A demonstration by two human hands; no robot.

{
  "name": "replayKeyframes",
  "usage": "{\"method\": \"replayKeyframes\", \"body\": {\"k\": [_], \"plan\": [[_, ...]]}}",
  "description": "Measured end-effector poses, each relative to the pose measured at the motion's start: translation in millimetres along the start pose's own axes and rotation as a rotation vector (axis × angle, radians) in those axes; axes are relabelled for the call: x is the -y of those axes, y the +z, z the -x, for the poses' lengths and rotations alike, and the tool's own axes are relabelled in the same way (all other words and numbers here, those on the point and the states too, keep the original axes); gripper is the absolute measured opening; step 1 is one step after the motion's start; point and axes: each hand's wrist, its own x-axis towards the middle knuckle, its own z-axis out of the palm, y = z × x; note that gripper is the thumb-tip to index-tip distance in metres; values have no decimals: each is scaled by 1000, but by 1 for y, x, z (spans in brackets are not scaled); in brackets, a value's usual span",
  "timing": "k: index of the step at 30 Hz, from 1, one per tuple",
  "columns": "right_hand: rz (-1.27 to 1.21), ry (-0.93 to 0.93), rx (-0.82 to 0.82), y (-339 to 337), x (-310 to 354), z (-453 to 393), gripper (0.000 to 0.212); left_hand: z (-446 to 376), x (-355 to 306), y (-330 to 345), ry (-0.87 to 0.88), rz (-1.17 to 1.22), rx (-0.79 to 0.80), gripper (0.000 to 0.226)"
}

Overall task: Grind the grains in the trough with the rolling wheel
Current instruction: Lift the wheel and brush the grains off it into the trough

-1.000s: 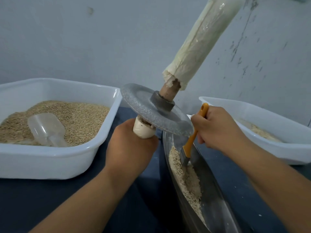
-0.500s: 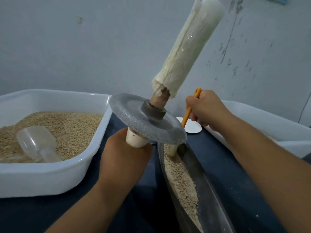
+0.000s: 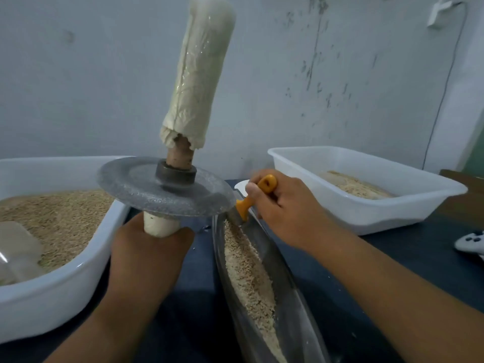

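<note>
Wheel (image 3: 165, 189): metal disc on wrapped axle, likely heavy and rigid; held clear of the trough (image 3: 293, 297), left hand (image 3: 146, 260) fisted round the lower handle. Right hand (image 3: 285, 208) clasps a brush (image 3: 258, 195) at the grains (image 3: 248, 273).

1. Light is dim, soft and cool, with no hard shadows.
2. A wet-looking glare streak runs down the wrapped handle (image 3: 200, 64).
3. Wide-angle distortion bends the white tub (image 3: 65, 279) at the left edge.
4. The picture is slightly soft overall.
</note>
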Motion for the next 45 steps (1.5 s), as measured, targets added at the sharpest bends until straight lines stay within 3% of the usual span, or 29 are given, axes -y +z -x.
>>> {"method": "replayKeyframes", "body": {"k": [8,12,16,22,29,33,36,41,45], "plan": [[-64,25,176,-50,24,46,26,6,-4,1,-8,4,10,17],[-179,9,84,-66,36,47,26,9,-5,0,-6,18,29,17],[-107,22,-19,-51,33,30,22,10,-5,1,-9,34,49,20],[-35,52,96,-32,32,53,25,8,-2,1,11,16,44,18],[-152,-12,62,-71,59,99,28,9,-4,0,4,59,59,23],[-229,67,96,-87,69,96,39,11,-6,0,8,58,63,22],[-285,149,121,-98,70,81,27,11,-5,0,5,53,87,21],[-283,311,255,-94,69,53,24,10,-1,2,24,33,109,19],[-262,421,236,-86,58,27,30,11,-1,2,49,45,99,19]]}}
